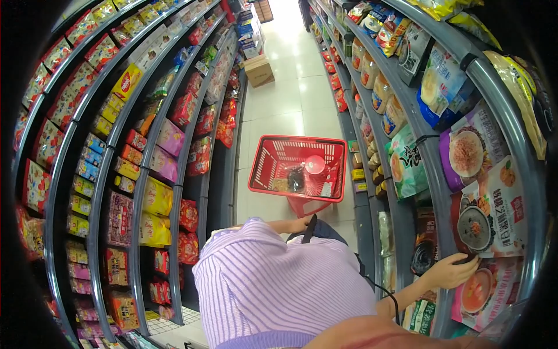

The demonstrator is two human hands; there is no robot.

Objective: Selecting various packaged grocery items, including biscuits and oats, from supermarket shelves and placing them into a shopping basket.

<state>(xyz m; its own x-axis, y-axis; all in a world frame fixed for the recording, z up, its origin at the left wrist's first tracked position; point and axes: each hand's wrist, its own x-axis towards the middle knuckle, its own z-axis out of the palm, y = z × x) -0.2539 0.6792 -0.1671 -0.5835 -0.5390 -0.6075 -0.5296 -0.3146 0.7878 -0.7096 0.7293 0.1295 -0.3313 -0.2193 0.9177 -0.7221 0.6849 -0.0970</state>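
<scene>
My right hand (453, 269) is at the shelf on the right, its fingertips at the lower edge of a white and dark red food pouch (505, 213) with a bowl pictured on it. Whether the fingers grip that pouch is not clear. Just below the hand lies a pink pouch (492, 296); a purple pouch (471, 148) is farther along. My left hand (301, 224) is low in front of my body, by the handle end of a red plastic shopping basket (301, 196); its fingers are mostly hidden. Inside the basket are a round pink-lidded container (314, 164), a dark bagged item (296, 179) and red packets.
Shelves of boxed and bagged snacks (157, 196) line the left side of the aisle. Jars (379, 94) and pouches fill the right shelves. A cardboard box (259, 70) stands on the tiled floor (283, 104) ahead, beside stacked cartons. A black cable (386, 292) hangs near my right arm.
</scene>
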